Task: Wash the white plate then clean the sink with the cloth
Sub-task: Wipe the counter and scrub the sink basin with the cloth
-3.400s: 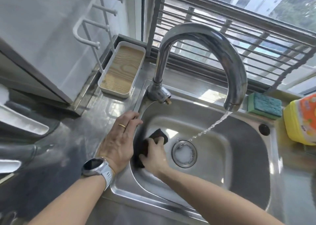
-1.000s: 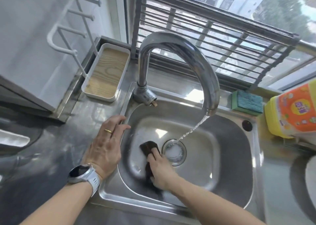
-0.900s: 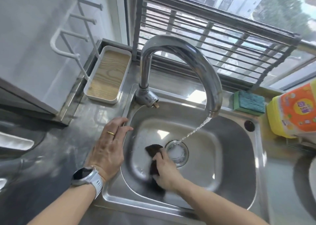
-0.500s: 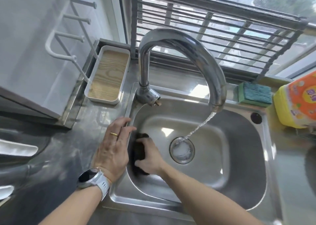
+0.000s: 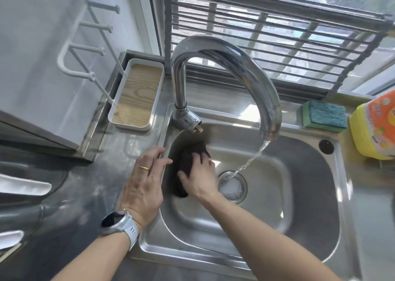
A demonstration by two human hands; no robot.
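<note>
A dark brown cloth [image 5: 188,154] lies against the left inner wall of the steel sink [image 5: 299,208], just below the tap's base. My right hand [image 5: 199,177] presses flat on the cloth with its fingers spread. Resting palm down on the sink's left rim is my left hand [image 5: 145,182], with a ring and a wrist watch, holding nothing. Water runs from the curved tap [image 5: 235,62] into the drain [image 5: 232,184]. White dish edges [image 5: 23,187] show at the far left; I cannot tell if they are the plate.
A white tray with a wooden bottom [image 5: 135,94] stands at the back left under a white wall rack [image 5: 85,45]. A green sponge [image 5: 323,116] and a yellow detergent bottle [image 5: 376,128] sit behind the sink at the right. A barred window runs behind.
My right hand has carried the cloth from the sink floor near the drain to the left wall and up toward the tap's base. The left hand stays on the rim.
</note>
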